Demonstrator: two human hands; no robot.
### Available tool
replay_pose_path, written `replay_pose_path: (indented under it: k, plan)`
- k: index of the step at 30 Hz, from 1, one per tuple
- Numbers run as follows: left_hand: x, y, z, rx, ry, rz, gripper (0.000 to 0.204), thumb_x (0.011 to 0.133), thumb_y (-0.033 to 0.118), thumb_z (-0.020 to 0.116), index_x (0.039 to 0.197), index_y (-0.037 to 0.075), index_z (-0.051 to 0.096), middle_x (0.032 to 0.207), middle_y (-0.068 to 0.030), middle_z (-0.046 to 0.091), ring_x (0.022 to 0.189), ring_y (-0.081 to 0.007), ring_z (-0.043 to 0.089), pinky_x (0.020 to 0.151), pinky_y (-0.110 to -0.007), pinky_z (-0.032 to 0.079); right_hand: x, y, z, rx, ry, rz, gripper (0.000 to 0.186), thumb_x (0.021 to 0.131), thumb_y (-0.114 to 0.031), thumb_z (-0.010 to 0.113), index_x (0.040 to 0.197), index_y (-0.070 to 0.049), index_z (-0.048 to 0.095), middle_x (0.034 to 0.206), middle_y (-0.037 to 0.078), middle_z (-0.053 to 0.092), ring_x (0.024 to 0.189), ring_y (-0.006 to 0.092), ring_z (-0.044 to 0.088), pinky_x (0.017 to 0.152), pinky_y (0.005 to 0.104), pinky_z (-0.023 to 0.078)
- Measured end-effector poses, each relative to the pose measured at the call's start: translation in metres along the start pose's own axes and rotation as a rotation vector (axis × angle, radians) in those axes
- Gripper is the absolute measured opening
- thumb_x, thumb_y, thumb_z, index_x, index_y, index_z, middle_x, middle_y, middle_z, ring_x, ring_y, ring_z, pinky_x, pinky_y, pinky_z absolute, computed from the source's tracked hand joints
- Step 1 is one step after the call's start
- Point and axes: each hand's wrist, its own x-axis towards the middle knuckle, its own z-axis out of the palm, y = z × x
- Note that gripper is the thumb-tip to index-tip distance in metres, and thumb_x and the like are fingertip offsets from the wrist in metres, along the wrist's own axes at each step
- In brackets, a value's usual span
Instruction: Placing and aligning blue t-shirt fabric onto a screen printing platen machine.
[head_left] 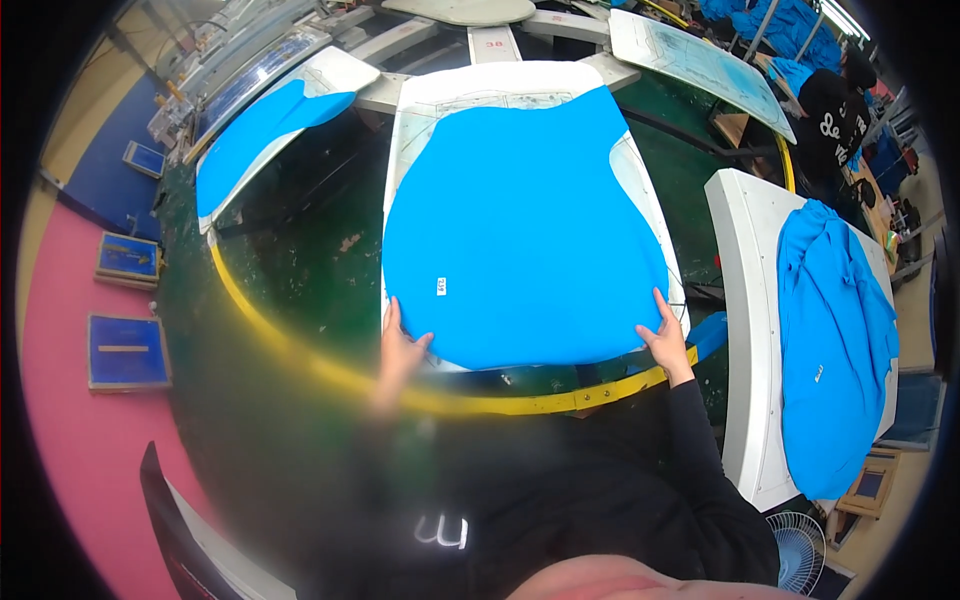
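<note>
In front of me a bright blue cut fabric panel (520,230) lies flat over a white printing board (490,78), whose far end shows bare with drawn outlines. A small white label (441,287) sits on the fabric's lower left. My left hand (401,345) rests at the near left corner, fingers spread along the edge. At the near right corner my right hand (664,335) touches the fabric's edge, thumb and fingers apart. Neither hand is closed round anything. A blur covers part of my left forearm.
A yellow curved rail (530,405) runs below the board. Neighbouring boards stand left (340,70) and right (690,60). On my right, a pile of blue fabric (835,350) lies on a white stand (738,340). A fan (797,550) is below it. A person (835,120) stands far right.
</note>
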Motion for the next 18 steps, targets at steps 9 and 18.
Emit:
replay_pose_path:
  k: [9, 18]
  plan:
    - [-0.003, -0.007, 0.0, 0.099, 0.008, 0.044, 0.092, 0.07, -0.013, 0.066, 0.143, -0.003, 0.009, 0.148, -0.0177, 0.019, 0.08, -0.0202, 0.063, 0.048, -0.025, 0.053, -0.003, -0.002, -0.002, -0.032, -0.008, -0.004, 0.076, 0.077, 0.01, 0.061, 0.143, -0.009, 0.03, 0.139, 0.019, 0.038, 0.103, 0.0223, 0.056, 0.06, 0.022, 0.049]
    - [-0.005, 0.007, 0.006, 0.279, 0.063, 0.042, 0.088, 0.069, -0.007, 0.07, 0.141, -0.003, 0.019, 0.144, -0.0188, 0.026, 0.083, -0.0195, 0.06, 0.057, -0.026, 0.053, -0.002, 0.005, 0.009, -0.274, 0.142, -0.179, 0.071, 0.074, 0.006, 0.064, 0.139, -0.007, 0.036, 0.131, 0.019, 0.045, 0.096, 0.0198, 0.057, 0.068, 0.0248, 0.049]
